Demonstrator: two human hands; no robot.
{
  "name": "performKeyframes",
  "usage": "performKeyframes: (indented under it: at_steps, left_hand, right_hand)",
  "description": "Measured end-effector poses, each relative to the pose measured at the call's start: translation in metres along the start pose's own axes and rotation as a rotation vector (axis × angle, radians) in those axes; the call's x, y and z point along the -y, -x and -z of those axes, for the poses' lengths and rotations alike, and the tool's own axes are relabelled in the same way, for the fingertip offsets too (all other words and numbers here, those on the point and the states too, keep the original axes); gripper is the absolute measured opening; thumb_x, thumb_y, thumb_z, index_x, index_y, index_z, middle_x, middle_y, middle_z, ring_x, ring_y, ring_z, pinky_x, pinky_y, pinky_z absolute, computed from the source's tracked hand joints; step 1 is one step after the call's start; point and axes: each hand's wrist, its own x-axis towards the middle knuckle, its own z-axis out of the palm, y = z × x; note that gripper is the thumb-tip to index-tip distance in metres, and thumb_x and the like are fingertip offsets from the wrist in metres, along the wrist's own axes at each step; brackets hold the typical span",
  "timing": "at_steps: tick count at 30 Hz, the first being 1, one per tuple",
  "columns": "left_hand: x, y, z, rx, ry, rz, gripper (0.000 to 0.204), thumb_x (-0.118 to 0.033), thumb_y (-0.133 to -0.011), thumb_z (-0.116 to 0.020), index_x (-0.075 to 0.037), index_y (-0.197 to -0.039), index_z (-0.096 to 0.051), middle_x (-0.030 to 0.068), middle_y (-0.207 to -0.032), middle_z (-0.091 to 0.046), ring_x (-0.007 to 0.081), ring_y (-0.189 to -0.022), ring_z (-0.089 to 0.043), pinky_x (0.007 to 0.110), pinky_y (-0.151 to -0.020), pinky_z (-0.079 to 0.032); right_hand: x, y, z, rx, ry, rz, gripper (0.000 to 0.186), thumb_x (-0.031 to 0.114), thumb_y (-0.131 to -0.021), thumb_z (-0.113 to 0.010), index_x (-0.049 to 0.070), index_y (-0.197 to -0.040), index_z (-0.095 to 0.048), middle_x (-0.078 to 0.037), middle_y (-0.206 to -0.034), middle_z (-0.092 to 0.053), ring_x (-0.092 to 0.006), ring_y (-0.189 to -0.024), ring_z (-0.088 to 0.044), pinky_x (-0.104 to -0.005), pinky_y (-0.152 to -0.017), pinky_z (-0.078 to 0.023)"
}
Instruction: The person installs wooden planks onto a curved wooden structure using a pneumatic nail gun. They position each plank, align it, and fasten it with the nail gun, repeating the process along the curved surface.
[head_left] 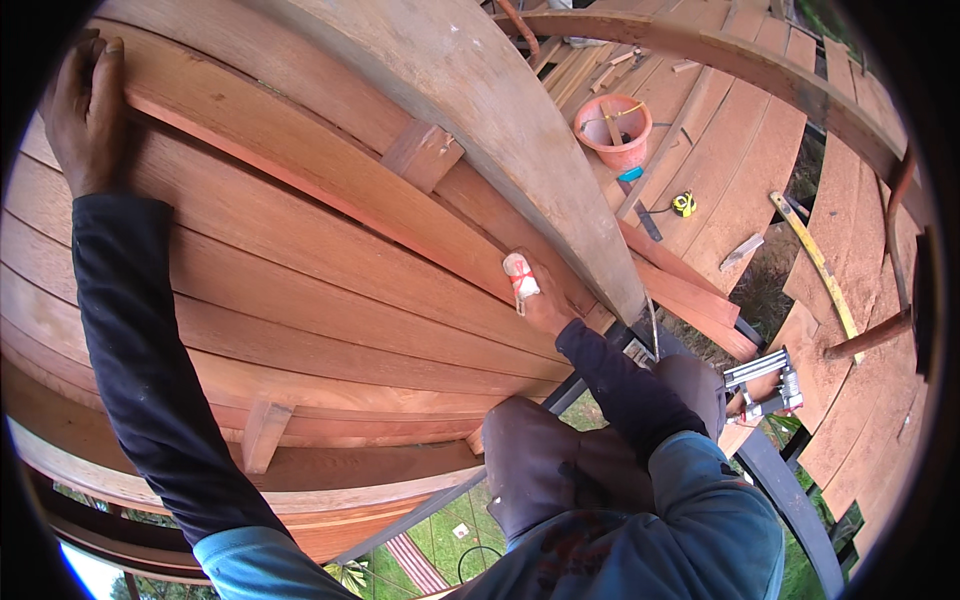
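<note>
1. Left hand (pixel 88 125) curls closed around the plank's (pixel 300 152) left end; right hand (pixel 547 300) is at its right end, grip unclear.
2. Boards (pixel 290 300) lie closely laid; the plank, atop them near the curved beam's (pixel 475 95) edge, seems unfixed.

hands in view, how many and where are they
2. The left hand is at the upper-left end of a long plank; the right hand is near its lower-right end, at a white-and-red item. No others show, though any behind the boards would be hidden.
</note>
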Motion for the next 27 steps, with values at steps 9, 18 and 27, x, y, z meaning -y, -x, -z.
performKeyframes:
  at_steps: [9,18,27]
  left_hand:
    - [-0.028,0.001,0.006,0.160,-0.393,-0.314,0.030,-0.023,-0.097,-0.053,-0.026,-0.124,-0.067,-0.0012,-0.137,-0.058,0.0199,-0.129,-0.049,0.045,-0.113,-0.033]
    - [-0.046,0.006,-0.013,0.338,-0.537,-0.205,0.041,-0.045,-0.099,-0.041,-0.018,-0.121,-0.063,0.0060,-0.144,-0.051,0.0231,-0.145,-0.030,0.059,-0.120,-0.008]
    - [-0.065,-0.001,-0.007,0.370,-0.455,-0.018,0.047,-0.052,-0.091,-0.049,-0.013,-0.113,-0.063,0.0085,-0.137,-0.052,0.0258,-0.144,-0.030,0.075,-0.111,0.004]
  right_hand:
    - [-0.042,-0.014,-0.017,-0.274,0.082,0.258,0.037,0.016,-0.087,-0.051,-0.001,-0.120,-0.057,-0.024,-0.117,-0.061,-0.0421,-0.108,-0.056,-0.0543,-0.093,-0.041]
    - [-0.025,-0.016,-0.022,-0.209,0.015,0.203,0.034,0.017,-0.089,-0.051,0.007,-0.121,-0.051,-0.017,-0.111,-0.060,-0.0395,-0.107,-0.055,-0.0535,-0.098,-0.033]
    - [-0.026,-0.002,-0.017,-0.183,-0.008,0.144,0.036,0.020,-0.088,-0.049,0.009,-0.123,-0.049,-0.017,-0.107,-0.061,-0.0397,-0.107,-0.057,-0.0637,-0.109,-0.023]
